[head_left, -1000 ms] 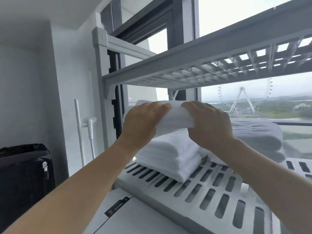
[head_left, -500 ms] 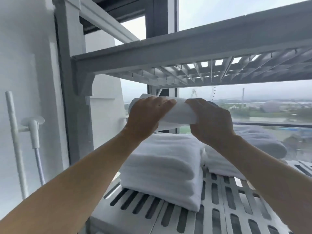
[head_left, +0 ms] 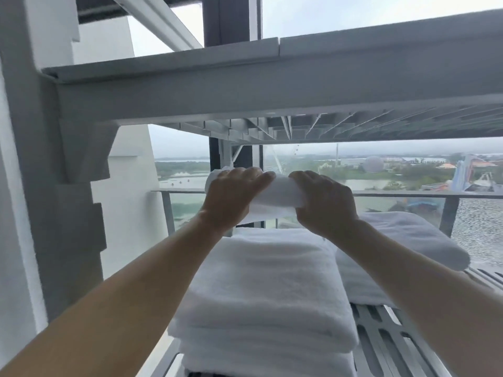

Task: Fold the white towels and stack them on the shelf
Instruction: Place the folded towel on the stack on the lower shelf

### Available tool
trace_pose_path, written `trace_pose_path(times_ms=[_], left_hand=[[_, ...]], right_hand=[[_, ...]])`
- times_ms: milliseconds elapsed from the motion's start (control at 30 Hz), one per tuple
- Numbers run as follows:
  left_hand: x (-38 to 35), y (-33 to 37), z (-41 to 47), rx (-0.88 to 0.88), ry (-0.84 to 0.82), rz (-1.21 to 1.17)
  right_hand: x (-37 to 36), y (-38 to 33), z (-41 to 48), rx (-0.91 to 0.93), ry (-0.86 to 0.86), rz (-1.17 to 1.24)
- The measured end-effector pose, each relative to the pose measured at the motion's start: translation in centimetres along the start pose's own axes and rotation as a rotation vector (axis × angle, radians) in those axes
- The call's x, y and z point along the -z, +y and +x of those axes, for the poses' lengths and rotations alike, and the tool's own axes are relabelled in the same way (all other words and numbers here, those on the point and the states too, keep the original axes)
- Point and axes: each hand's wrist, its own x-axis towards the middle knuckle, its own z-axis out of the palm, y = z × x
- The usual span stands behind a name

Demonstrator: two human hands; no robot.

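Observation:
A folded white towel is held in the air by both hands, above the far end of a stack of folded white towels. My left hand grips its left part from above and my right hand grips its right part. The stack rests on the slotted grey shelf. A second pile of white towels lies to the right of the stack, partly behind my right forearm.
The upper shelf of the grey rack spans the view just above my hands. The rack's left post stands beside a white wall. Behind the rack is a large window with a railing.
The view has moved closer to the rack and lower shelf. Both hands keep their grip on the folded towel, which stays raised above the stack.

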Motion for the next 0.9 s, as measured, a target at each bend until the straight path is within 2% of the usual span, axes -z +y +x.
trace_pose_path(times_ms=[267,433,567,633,733,767,900], left_hand=[[-3.8,-0.2,0.9,0.015,-0.072,-0.061],[-6.8,-1.4,2.2,0.025,-0.140,-0.099],[-9.7,-2.2,2.7,0.004,-0.143,-0.108],[-11.5,-1.8,1.1,-0.010,-0.250,-0.083],[-13.7,-0.6,-2.4,-0.078,-0.575,-0.082],[-14.0,-0.5,-2.9,-0.091,-0.639,-0.111],[-14.0,-1.4,-1.9,-0.085,-0.683,-0.201]], right_hand=[[-3.0,2.0,1.4,-0.021,-0.090,0.006],[-5.5,3.2,3.0,-0.005,-0.086,-0.043],[-7.9,3.6,3.5,-0.013,-0.018,-0.041],[-9.7,3.8,2.4,0.006,-0.127,-0.052],[-12.0,4.3,0.3,0.056,-0.515,0.021],[-12.4,4.4,0.0,0.078,-0.606,0.047],[-12.0,5.1,0.9,0.083,-0.638,0.140]])
